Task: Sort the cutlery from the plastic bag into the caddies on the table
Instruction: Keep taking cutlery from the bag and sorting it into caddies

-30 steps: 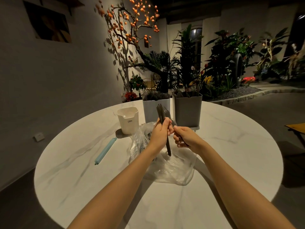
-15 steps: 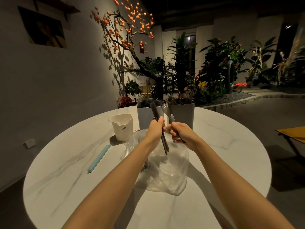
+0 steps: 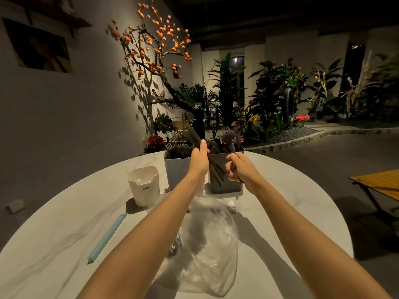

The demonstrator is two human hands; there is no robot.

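At the caddies: our left hand (image 3: pixel 199 161) grips dark utensils (image 3: pixel 216 169) before the dark caddy (image 3: pixel 225 182); our right hand (image 3: pixel 239 168) pinches a fork (image 3: pixel 232 145) above it.
Look: slim, dark handles.
Bench: white marble bench (image 3: pixel 64 234), clear plastic bag (image 3: pixel 207 244) nearer us than the caddies; plants behind.

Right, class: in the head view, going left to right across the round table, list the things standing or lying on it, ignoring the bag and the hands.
Pale blue pen-like stick → white cup → light grey caddy → dark grey caddy.
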